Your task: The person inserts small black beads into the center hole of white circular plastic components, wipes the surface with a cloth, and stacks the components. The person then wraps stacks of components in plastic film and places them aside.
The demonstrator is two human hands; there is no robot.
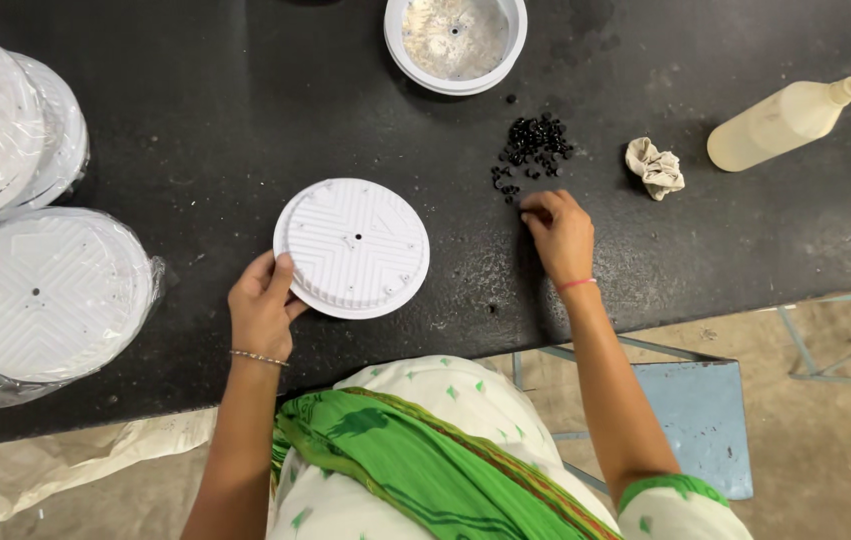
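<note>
Fingers of the left hand [263,305] are curled around the white ribbed disc's [352,247] rim. Right hand [559,232] fingertips are pinched together on the desk [195,130], just below the black pellets [532,148]; whether a pellet is held cannot be told.

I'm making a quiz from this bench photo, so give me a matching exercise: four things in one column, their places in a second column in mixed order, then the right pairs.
Things:
1. Left hand
2. Right hand
3. Crumpled cloth
4. Wrapped white discs

Places:
A. Between the black pellets and the pale bottle
B. At the black table's left edge
C. Gripping the rim of the bare white disc
D. Fingertips at the near edge of the black pellets

Pairs: 1-C, 2-D, 3-A, 4-B
</note>
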